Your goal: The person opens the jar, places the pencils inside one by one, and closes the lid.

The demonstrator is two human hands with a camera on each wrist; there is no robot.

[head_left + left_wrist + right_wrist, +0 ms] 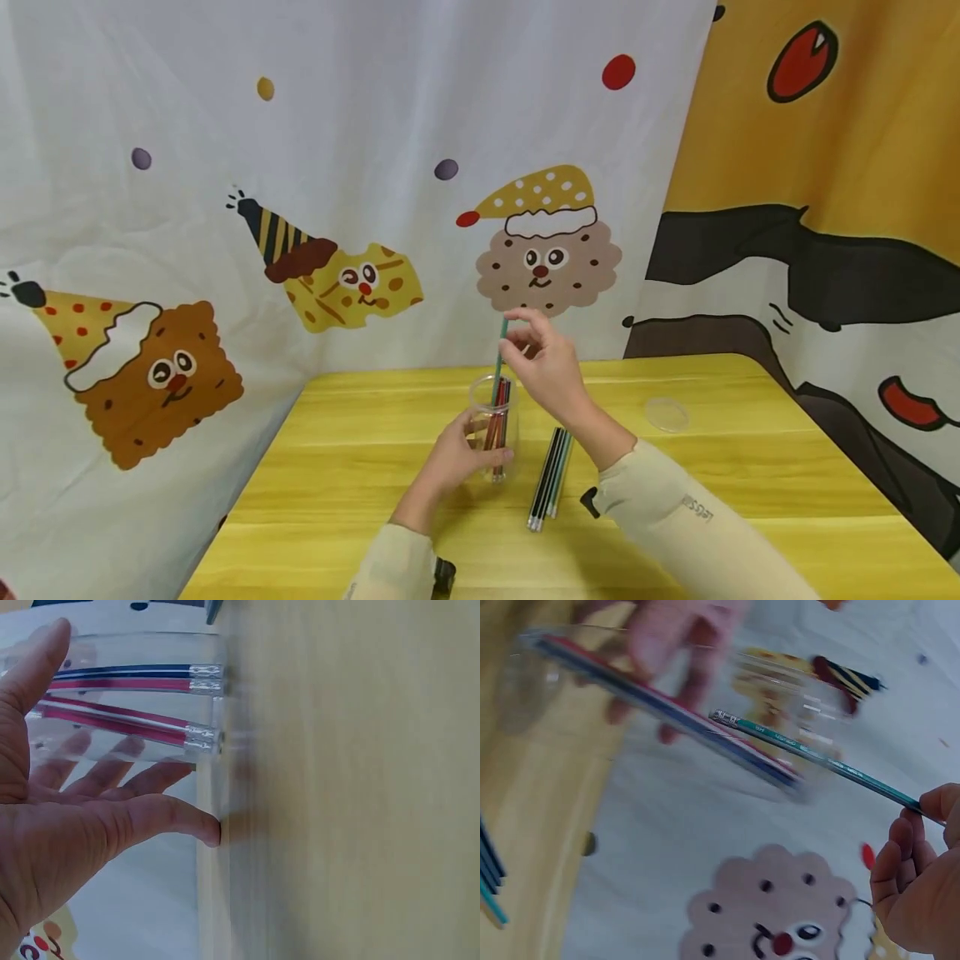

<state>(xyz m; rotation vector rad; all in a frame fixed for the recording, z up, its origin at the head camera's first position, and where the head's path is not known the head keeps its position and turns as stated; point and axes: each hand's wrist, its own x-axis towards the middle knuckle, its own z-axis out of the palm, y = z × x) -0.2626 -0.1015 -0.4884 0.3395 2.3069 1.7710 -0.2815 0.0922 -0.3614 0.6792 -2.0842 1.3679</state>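
My left hand (452, 458) grips a clear plastic jar (150, 646) that stands upright on the table, thumb and fingers around its side. Inside lean several red and dark pencils (124, 684), their silver ferrule ends down at the jar's bottom. Above the mouth, my right hand (549, 371) pinches a green pencil (817, 757) near its upper end, between thumb and fingertips. That pencil points down, and its eraser end is within the jar's opening in the right wrist view. Beside the jar, to the right, lie several black and green pencils (549, 481) side by side.
A clear round lid (667, 414) lies flat at the right of the yellow wood-grain table (750, 517). Behind the table's back edge hangs a curtain (375, 108) printed with cartoon biscuits and cheese in party hats.
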